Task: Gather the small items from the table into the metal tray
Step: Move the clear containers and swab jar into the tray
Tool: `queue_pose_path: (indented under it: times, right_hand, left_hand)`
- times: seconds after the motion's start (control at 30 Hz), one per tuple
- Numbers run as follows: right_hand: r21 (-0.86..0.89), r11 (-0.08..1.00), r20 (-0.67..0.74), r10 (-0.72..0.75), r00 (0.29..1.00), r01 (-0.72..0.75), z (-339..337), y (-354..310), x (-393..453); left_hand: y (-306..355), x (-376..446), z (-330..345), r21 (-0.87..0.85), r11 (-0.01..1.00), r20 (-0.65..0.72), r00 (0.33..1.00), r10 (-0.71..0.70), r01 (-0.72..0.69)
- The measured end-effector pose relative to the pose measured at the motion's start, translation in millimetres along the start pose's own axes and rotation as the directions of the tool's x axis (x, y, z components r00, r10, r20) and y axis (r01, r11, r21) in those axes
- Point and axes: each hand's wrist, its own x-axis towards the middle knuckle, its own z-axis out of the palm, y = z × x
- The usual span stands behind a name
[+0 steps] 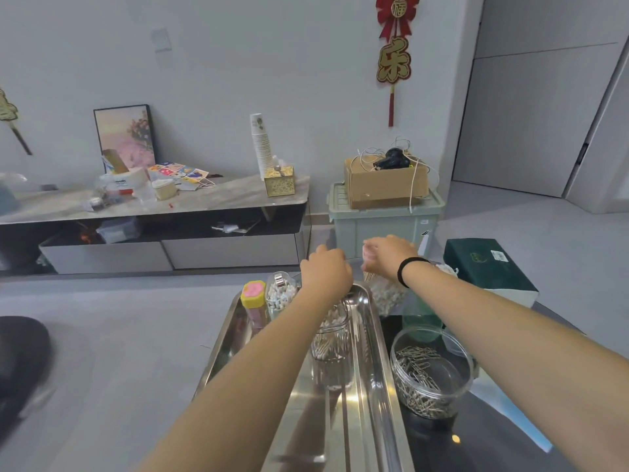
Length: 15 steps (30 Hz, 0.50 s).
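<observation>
The long metal tray (373,338) runs away from me at centre. In it stand a yellow pot with a pink top (253,294), a clear box of cotton swabs (279,296) and a clear jar of thin sticks (332,342). My left hand (326,270) hovers over the tray's far end, back up and fingers curled down, so what is under it is hidden. My right hand (388,255) is just right of the tray's far end, pinching a blurred bundle of toothpicks (369,275) above a clear tub of white bits (388,296).
A clear jar of paper clips (430,379) stands on the dark table (503,434) right of the tray, with a greenish cup (420,318) behind it. A dark green tissue box (490,267) lies at the far right. The table's left edge borders the grey floor.
</observation>
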Motion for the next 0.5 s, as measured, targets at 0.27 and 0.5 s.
queue_pose_path:
  times: [0.27, 0.5]
  right_hand:
    - [0.221, 0.970, -0.190, -0.057, 0.980, 0.099, 5.6, 1.1, -8.6]
    - [0.437, 0.838, -0.446, -0.114, 0.887, 0.328, -44.9, -9.0, -73.0]
  left_hand:
    - [-3.0, -5.2, 2.4, -0.226, 0.974, -0.056, 0.998, 0.001, -0.013]
    - [-4.6, -43.4, -44.1, -0.534, 0.843, -0.063, 0.997, 0.041, -0.068]
